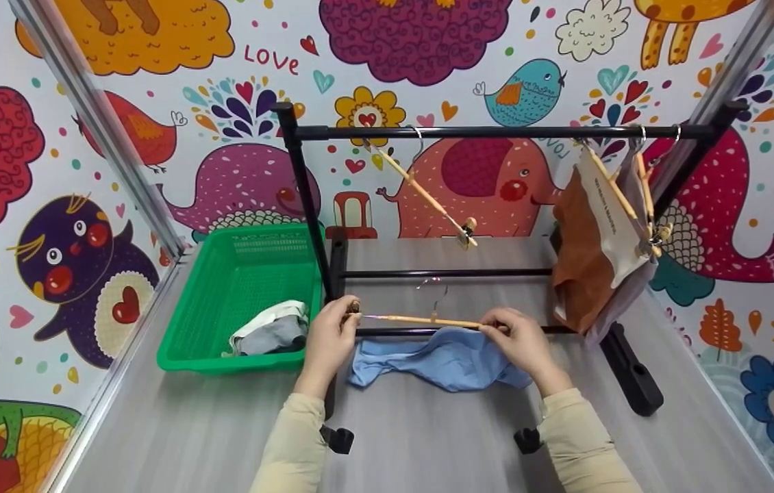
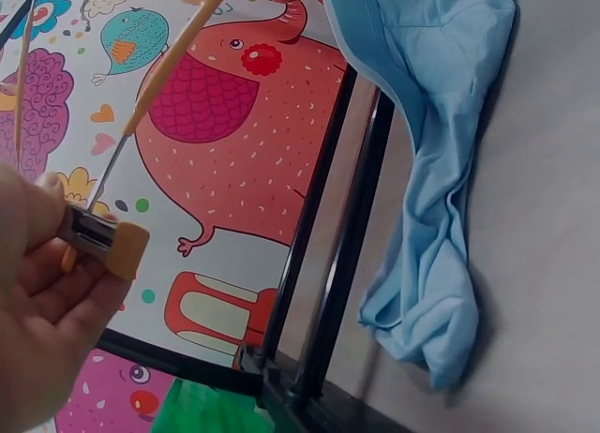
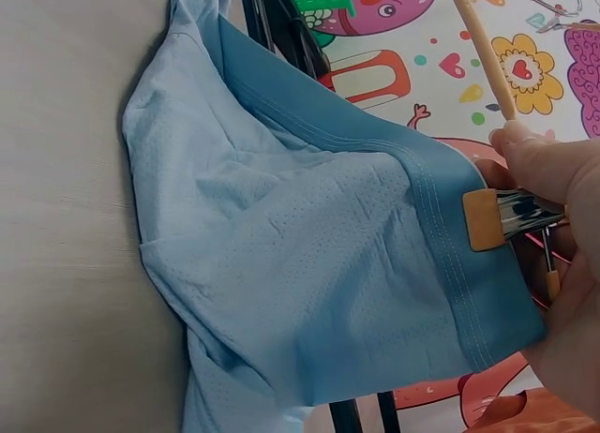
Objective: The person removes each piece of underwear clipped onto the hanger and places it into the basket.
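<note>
A wooden clip hanger (image 1: 452, 322) spans the two hands, its metal hook upward. At its left end the left hand (image 1: 329, 339) pinches a metal clip (image 2: 92, 234) with a tan pad; no cloth shows in that clip. The right hand (image 1: 520, 342) holds the hanger's other end, fingers around the second clip (image 3: 486, 219), which bites the waistband of light blue underpants (image 1: 442, 359). The garment hangs from that side, and its left part (image 2: 431, 264) droops free below the hanger. Part of the right fingers is hidden behind the clip and cloth.
A black clothes rack (image 1: 496, 132) stands ahead, with a bare clip hanger (image 1: 421, 190) on its rail. Brown underpants (image 1: 572, 253) and a mauve garment (image 1: 609, 322) hang at right. Left, a green basket (image 1: 185, 294) holds grey and white cloth (image 1: 270, 332).
</note>
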### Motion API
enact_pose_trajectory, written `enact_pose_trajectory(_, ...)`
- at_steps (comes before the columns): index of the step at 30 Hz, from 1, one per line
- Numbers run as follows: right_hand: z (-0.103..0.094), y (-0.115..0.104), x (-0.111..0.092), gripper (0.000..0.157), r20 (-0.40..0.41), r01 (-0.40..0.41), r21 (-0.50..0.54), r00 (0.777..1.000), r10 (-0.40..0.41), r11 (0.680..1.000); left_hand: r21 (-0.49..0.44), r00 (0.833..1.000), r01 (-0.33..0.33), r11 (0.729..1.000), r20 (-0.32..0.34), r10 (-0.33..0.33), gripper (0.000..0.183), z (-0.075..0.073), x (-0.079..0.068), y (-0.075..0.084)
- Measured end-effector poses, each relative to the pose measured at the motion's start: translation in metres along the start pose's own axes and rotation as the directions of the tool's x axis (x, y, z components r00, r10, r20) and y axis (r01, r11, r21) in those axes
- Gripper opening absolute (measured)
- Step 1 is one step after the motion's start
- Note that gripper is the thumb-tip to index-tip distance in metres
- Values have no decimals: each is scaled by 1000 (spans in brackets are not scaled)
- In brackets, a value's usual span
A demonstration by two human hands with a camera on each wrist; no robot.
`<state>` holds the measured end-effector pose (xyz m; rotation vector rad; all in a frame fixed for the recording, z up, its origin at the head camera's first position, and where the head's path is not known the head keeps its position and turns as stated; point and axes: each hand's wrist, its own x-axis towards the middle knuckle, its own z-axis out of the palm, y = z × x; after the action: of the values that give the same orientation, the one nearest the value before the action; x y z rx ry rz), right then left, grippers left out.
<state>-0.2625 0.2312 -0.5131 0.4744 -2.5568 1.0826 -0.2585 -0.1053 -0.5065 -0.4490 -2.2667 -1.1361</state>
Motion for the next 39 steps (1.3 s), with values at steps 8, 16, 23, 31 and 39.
enact_pose_trajectory(8, 5, 5, -4, 5, -5, 28, 17, 1000, -28, 999, 26, 1000, 12, 1000, 14, -13, 19, 2, -6, -2)
enact_pose_trajectory(16, 6, 4, -6, 4, -6, 27, 12, 1000, -27, 1000, 18, 999, 31, 999, 40, -32, 25, 0, -7, -2)
enact_pose_trajectory(23, 6, 3, -5, 6, -38, 60, -11, 997, -61, 998, 70, 999, -37, 997, 31, 34, 31, -1, 0, 0)
enact_pose_trajectory(31, 7, 3, -6, 5, -38, 75, -18, 996, -76, 997, 235, 977, -201, 951, 122, 177, 35, -2, 9, 9)
enact_pose_trajectory(39, 8, 2, -7, 8, -46, 102, -21, 994, -103, 995, 335, 953, -245, 910, 257, 162, 36, 1, 15, 21)
